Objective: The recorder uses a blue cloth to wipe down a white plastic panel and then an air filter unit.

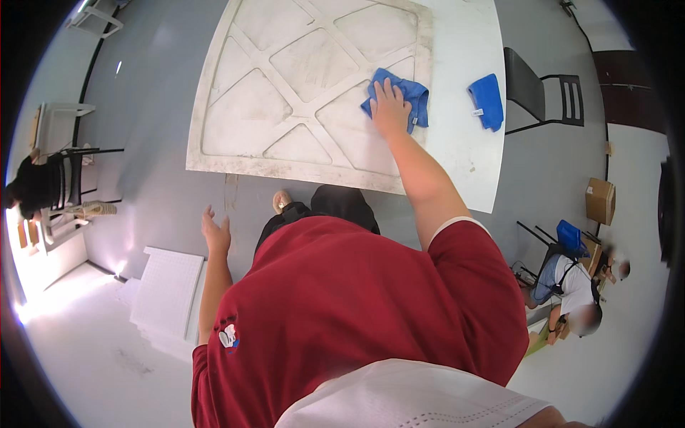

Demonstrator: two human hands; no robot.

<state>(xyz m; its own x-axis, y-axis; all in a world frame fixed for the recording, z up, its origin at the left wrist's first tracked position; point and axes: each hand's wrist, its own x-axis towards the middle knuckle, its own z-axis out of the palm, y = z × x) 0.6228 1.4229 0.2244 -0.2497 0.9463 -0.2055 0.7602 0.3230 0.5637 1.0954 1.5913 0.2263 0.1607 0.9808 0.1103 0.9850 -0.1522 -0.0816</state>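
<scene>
A large off-white panel [314, 60] with diagonal ribs and grimy, stained edges lies on a white table [464, 160]. My right hand [390, 110] reaches across its right part and holds a crumpled blue cloth [417, 93] down against the surface, fingers over the fabric. Off the panel's near left side, my left hand [215, 232] hangs in the air. Its thumb stands apart from the fingers, and nothing is in it. On the table to the right rests a second, folded blue cloth [487, 102] with a small white tag.
A black chair [528, 93] stands beyond the table's right edge. White panels [168, 292] lean together at lower left. Two people sit at lower right, near a cardboard box [600, 200]; another person [43, 182] sits far left. My foot [282, 200] shows below the panel.
</scene>
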